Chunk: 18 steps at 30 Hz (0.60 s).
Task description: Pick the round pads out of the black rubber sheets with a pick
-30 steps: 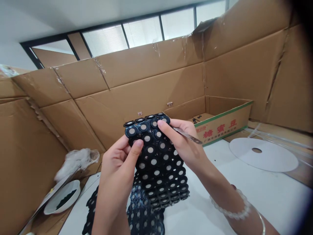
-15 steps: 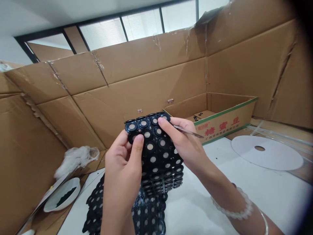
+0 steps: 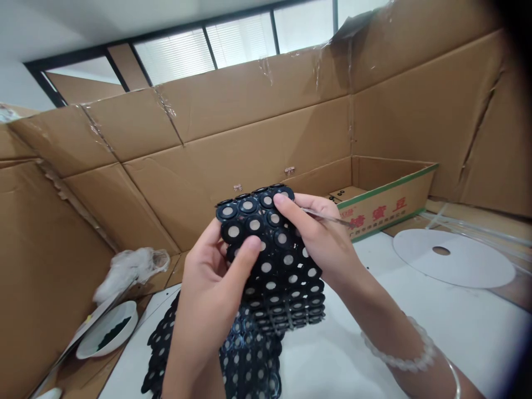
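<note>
A black sheet of joined round rings with pale centres (image 3: 272, 266) is held upright in front of me. My left hand (image 3: 211, 282) grips its left side, thumb pressed on the rings near the top. My right hand (image 3: 320, 244) holds the right side, forefinger laid on the top row, and also clasps a thin metal blade (image 3: 328, 217) that points to the right. More of the same black ring sheets (image 3: 245, 360) lie on the white table below my hands.
Taped cardboard walls (image 3: 249, 144) close off the back and both sides. A shallow carton with a green edge and red print (image 3: 386, 202) stands at the back right. A white disc with a centre hole (image 3: 453, 257) lies to the right. A white bowl (image 3: 106, 330) and crumpled plastic (image 3: 133, 266) are at the left.
The sheet has shifted slightly up and to the right in my hands. My left thumb has slid right across the upper rings. The head view moved a little.
</note>
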Available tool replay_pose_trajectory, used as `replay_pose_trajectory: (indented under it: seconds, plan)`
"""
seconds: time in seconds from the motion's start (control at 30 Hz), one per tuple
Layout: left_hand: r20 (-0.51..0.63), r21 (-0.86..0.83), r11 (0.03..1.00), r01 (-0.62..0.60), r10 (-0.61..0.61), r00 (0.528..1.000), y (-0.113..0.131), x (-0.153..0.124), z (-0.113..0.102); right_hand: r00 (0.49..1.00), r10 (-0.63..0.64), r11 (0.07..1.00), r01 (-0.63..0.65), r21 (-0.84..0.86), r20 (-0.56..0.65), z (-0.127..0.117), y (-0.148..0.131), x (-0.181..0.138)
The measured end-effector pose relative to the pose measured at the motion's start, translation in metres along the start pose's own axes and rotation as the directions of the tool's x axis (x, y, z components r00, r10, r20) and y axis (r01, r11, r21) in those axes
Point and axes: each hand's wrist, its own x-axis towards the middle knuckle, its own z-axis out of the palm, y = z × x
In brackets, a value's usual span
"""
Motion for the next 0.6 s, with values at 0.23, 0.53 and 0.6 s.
replay_pose_trajectory:
  seconds: [0.23,0.53,0.6]
  plan:
    - [0.132,0.022,0.998,0.061,-0.063,0.989,-0.0034,0.0024,0.0015,0.988,0.137,0.976,-0.124,0.179,-0.065,-0.0018,-0.0022,0.0042]
    - [0.113,0.004,0.997,0.081,-0.08,0.99,-0.0061,0.0041,0.0012,0.98,0.15,0.97,-0.121,0.209,-0.13,0.0019,-0.0003,0.0036]
    - [0.126,-0.011,0.998,0.069,-0.067,0.99,-0.0072,0.0047,-0.0001,0.973,0.126,0.982,-0.094,0.163,-0.195,0.003,-0.0011,0.0026]
